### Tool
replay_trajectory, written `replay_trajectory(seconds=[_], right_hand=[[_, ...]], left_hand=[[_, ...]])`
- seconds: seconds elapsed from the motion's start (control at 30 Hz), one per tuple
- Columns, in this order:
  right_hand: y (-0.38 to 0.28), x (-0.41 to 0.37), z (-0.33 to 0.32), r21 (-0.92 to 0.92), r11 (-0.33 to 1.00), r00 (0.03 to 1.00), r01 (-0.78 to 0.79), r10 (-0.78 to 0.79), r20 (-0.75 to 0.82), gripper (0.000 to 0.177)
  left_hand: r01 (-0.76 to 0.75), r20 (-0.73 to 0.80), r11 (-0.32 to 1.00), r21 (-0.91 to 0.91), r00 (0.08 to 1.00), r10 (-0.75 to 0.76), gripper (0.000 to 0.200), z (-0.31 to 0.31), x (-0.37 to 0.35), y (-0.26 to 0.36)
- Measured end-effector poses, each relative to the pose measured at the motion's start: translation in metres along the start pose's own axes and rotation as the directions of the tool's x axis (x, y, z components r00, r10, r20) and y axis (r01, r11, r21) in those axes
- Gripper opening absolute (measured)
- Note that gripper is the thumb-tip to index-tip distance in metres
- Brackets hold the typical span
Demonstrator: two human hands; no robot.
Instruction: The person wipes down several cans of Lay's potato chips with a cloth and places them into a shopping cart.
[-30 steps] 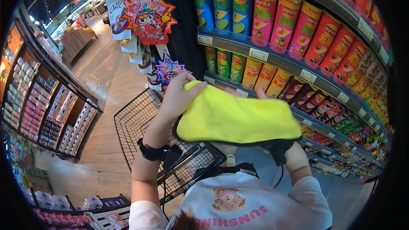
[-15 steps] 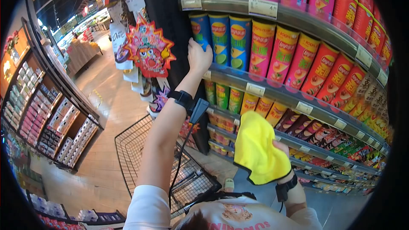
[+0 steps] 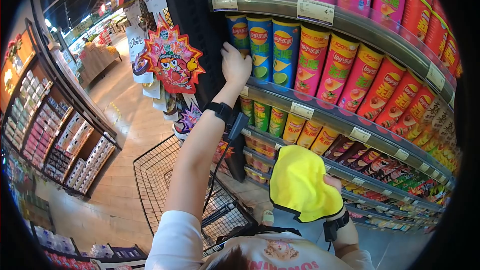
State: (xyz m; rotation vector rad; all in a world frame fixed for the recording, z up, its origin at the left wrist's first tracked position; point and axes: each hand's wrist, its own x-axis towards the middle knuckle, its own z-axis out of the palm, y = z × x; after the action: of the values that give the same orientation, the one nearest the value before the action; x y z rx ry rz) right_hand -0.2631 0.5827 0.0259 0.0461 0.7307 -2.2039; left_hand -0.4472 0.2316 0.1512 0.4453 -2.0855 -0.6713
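Observation:
My left hand [image 3: 236, 66] is at the left end of a shelf, its fingers curled round the lower part of the leftmost blue chip canister [image 3: 238, 29]; the hand hides part of the grip. Right beside it stand two more blue chip canisters [image 3: 260, 45], then pink and red ones. Lower down, my right hand [image 3: 333, 182] grips a yellow cloth [image 3: 302, 182] with a dark edge, which hangs in front of the lower shelves and covers most of the fingers. Both wrists wear black straps with a cable.
A wire shopping cart [image 3: 165, 175] stands below my left arm. Hanging candy packs [image 3: 175, 60] are left of a dark post [image 3: 197, 30]. Price-tagged shelf edges [image 3: 350, 130] run to the right. Across the aisle is a stocked shelf [image 3: 55, 135].
My left hand has shifted very slightly and stays at the leftmost blue canister. The yellow cloth has moved a little down and left with my right hand.

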Motion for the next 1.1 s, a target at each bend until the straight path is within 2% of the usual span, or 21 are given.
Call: replay_trajectory(seconds=[0.17, 0.23, 0.33, 0.47, 0.53, 0.63, 0.67, 0.7, 0.73, 0.77, 0.87, 0.93, 0.97, 1.0, 1.03, 1.07, 1.1], right_hand=[[0.001, 0.001, 0.011, -0.045, 0.998, 0.999, 0.038, -0.037, 0.027, 0.065], [0.002, 0.000, 0.014, -0.046, 0.998, 0.998, 0.042, -0.040, 0.045, 0.065], [0.003, -0.001, 0.012, -0.125, 0.991, 0.999, 0.053, -0.052, 0.006, 0.069], [0.006, 0.002, 0.013, -0.141, 0.990, 0.999, 0.001, 0.007, 0.053, 0.066], [0.007, 0.003, 0.015, -0.152, 0.988, 0.998, -0.005, 0.015, 0.062, 0.066], [0.009, 0.005, 0.017, -0.195, 0.981, 0.994, -0.014, 0.035, 0.103, 0.064], [0.011, 0.006, 0.024, -0.013, 0.999, 0.995, -0.034, 0.035, 0.094, 0.062], [0.014, 0.007, 0.032, 0.172, 0.984, 0.996, -0.050, 0.036, 0.085, 0.061], [0.013, 0.011, 0.040, 0.173, 0.984, 0.996, -0.050, 0.036, 0.084, 0.061], [0.009, 0.016, 0.050, 0.236, 0.970, 0.992, -0.055, 0.026, 0.123, 0.059], [0.001, 0.025, 0.045, 0.335, 0.942, 0.987, -0.028, -0.027, 0.159, 0.055], [-0.004, 0.030, 0.042, 0.218, 0.974, 0.972, 0.069, -0.115, 0.205, 0.052], [-0.004, 0.031, 0.047, 0.161, 0.982, 0.974, 0.097, -0.128, 0.189, 0.050], [-0.001, 0.034, 0.058, 0.166, 0.981, 0.976, 0.096, -0.125, 0.179, 0.050], [0.006, 0.040, 0.071, -0.126, 0.945, 0.934, 0.302, -0.267, 0.236, 0.050], [0.016, 0.047, 0.085, -0.392, 0.783, 0.868, 0.483, -0.370, 0.332, 0.050], [0.034, 0.052, 0.097, -0.560, 0.564, 0.795, 0.606, -0.414, 0.443, 0.050]], left_hand=[[-0.011, 0.064, 1.000, -0.011, 0.998, 0.012, 0.066, 0.008, 0.007, -0.010], [-0.103, -0.029, 0.995, 0.002, 0.994, 0.103, 0.063, 0.010, 0.005, -0.016], [-0.125, -0.107, 0.991, -0.044, 0.987, 0.120, 0.062, 0.007, -0.003, -0.020], [-0.157, -0.137, 0.986, -0.061, 0.979, 0.148, 0.063, -0.002, -0.012, -0.024], [-0.242, -0.232, 0.967, -0.079, 0.948, 0.218, 0.063, -0.005, -0.014, -0.024], [-0.270, -0.240, 0.953, -0.140, 0.943, 0.232, 0.062, -0.015, -0.020, -0.021], [-0.270, -0.240, 0.953, -0.139, 0.943, 0.232, 0.062, -0.018, -0.024, -0.019], [-0.279, -0.226, 0.929, -0.242, 0.948, 0.225, 0.063, -0.022, -0.031, -0.017], [-0.282, -0.211, 0.896, -0.344, 0.952, 0.219, 0.063, -0.031, -0.040, -0.012], [-0.173, -0.111, 0.880, -0.443, 0.984, 0.137, 0.064, -0.041, -0.052, -0.008], [-0.291, -0.117, 0.840, -0.458, 0.957, 0.267, 0.066, -0.076, -0.094, -0.001], [-0.091, 0.040, 0.613, -0.785, 0.980, 0.197, 0.065, -0.098, -0.129, 0.008], [0.063, 0.158, 0.517, -0.854, 0.977, 0.141, 0.062, -0.115, -0.145, 0.014], [0.196, 0.277, 0.488, -0.850, 0.956, 0.099, 0.059, -0.131, -0.159, 0.015], [0.305, 0.375, 0.494, -0.814, 0.926, 0.048, 0.063, -0.142, -0.168, 0.013], [0.408, 0.466, 0.494, -0.768, 0.885, -0.006, 0.066, -0.151, -0.178, 0.011], [0.426, 0.477, 0.493, -0.758, 0.879, -0.026, 0.066, -0.159, -0.195, 0.012]])
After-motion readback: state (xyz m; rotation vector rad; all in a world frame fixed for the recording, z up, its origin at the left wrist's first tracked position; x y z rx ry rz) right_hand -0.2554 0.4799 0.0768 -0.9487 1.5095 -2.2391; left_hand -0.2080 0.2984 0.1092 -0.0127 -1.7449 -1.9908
